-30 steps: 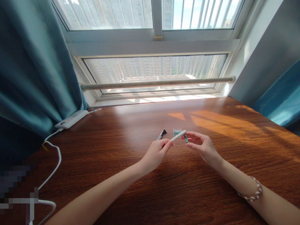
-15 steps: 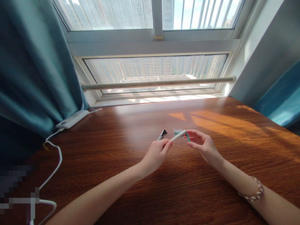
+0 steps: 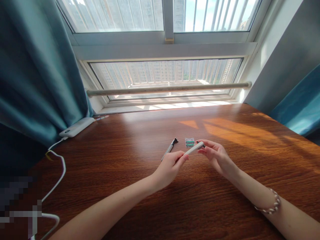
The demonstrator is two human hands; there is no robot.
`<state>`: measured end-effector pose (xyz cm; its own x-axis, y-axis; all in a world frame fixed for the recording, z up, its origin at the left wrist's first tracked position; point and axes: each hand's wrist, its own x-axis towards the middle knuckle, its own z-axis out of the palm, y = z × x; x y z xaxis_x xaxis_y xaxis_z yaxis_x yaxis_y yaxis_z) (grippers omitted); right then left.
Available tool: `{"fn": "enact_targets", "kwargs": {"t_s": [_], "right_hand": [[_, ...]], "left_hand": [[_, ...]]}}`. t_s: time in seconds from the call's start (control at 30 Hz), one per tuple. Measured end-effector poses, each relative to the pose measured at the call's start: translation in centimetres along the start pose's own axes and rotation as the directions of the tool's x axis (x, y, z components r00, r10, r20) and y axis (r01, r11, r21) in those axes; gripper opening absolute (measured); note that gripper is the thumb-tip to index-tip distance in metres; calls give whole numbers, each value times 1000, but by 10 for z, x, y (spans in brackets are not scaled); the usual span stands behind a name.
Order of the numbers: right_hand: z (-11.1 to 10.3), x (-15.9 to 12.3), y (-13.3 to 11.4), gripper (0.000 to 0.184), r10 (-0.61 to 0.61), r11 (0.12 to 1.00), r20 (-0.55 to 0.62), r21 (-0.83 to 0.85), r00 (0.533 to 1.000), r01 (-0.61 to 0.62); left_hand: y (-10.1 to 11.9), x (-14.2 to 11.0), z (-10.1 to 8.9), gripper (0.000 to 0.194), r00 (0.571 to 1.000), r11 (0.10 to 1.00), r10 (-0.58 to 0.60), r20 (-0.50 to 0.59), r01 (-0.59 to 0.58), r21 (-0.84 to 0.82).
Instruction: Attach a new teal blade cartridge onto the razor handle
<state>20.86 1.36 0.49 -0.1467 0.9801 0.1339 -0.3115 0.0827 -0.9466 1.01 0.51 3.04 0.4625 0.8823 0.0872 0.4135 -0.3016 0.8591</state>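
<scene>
My left hand [image 3: 172, 166] is closed around the handle of a slim white brush [image 3: 193, 149]. The brush points up and to the right, and its head meets a small dark razor cartridge [image 3: 201, 144]. Thumb and fingers of my right hand [image 3: 218, 156] pinch that cartridge, partly hidden behind the brush head. On the table, just beyond my left hand, lies a silver-and-black razor handle [image 3: 171, 147]. Between the handle and my right hand is a small clear case [image 3: 189, 142] with green-striped razor cartridges in it.
The brown wooden table [image 3: 120, 150] stands against a window with a horizontal bar [image 3: 170, 89]. A white power strip [image 3: 77, 127] with a white cable [image 3: 64, 163] lies at the left, beside a blue-green curtain [image 3: 42, 73].
The brush has shifted slightly right and down, and its bristles have turned out of view. My right hand has tilted the cartridge. More of the case and razor handle now shows.
</scene>
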Motion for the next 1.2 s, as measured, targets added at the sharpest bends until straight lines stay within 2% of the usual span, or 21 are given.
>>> {"fn": "enact_targets", "kwargs": {"t_s": [0.1,0.2,0.3,0.37,0.43,0.57,0.73,1.2], "right_hand": [[0,1,3,30,52,992,65,110,997,-59],[-1,1,5,31,79,985,117,141,990,-95],[-1,1,5,28,80,984,118,147,990,-97],[0,1,4,27,84,984,97,152,992,-98],[1,1,3,27,85,989,53,117,995,-91],[1,3,3,37,22,998,-47,-61,999,-25],[-1,7,8,41,-64,981,-61,-188,996,51],[-5,8,8,45,33,982,-34,-186,999,-39]], "left_hand": [[0,0,0,35,999,1000,-22,-45,23,14],[-1,0,1,34,998,1000,-18,-61,19,9],[-1,0,3,35,1000,999,26,-13,-25,34],[-2,0,4,35,999,998,26,-30,-24,52],[-3,0,4,34,997,999,0,-78,2,35],[-7,1,3,34,991,996,-42,-126,32,-80],[-10,1,5,34,991,978,-58,-122,32,-204],[-9,0,6,34,994,959,-71,-80,45,-281]]}}
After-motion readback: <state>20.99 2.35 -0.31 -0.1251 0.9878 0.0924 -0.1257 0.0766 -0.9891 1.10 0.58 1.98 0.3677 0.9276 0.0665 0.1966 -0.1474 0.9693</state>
